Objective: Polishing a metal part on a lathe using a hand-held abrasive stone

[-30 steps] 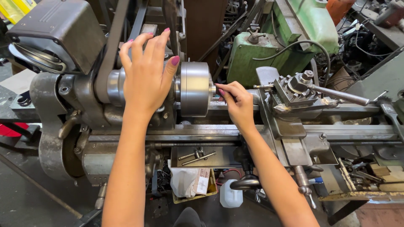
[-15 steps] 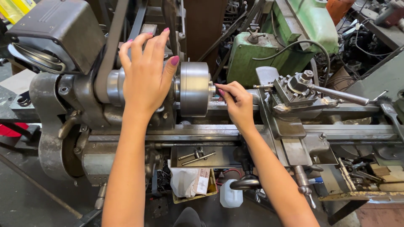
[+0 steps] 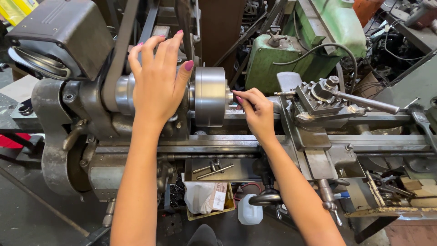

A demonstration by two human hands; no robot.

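Observation:
I look down on an old grey metal lathe point(image 3: 255, 146). My left hand point(image 3: 157, 84) rests flat with spread fingers on the spindle housing just left of the round steel chuck point(image 3: 209, 95). My right hand point(image 3: 257, 111) is at the chuck's right face, fingertips pinched on a small piece at the chuck's centre; what it pinches is too small to make out. The tool post point(image 3: 321, 98) with its long handle point(image 3: 368, 104) stands on the carriage just right of my right hand.
A drive belt point(image 3: 119, 54) runs up from the headstock beside a dark motor cover point(image 3: 59, 36). A green machine point(image 3: 296, 45) stands behind. A tray with loose tools point(image 3: 214, 169), a box and a white plastic bottle point(image 3: 249, 212) sit below the bed. Handwheels point(image 3: 266, 197) project in front.

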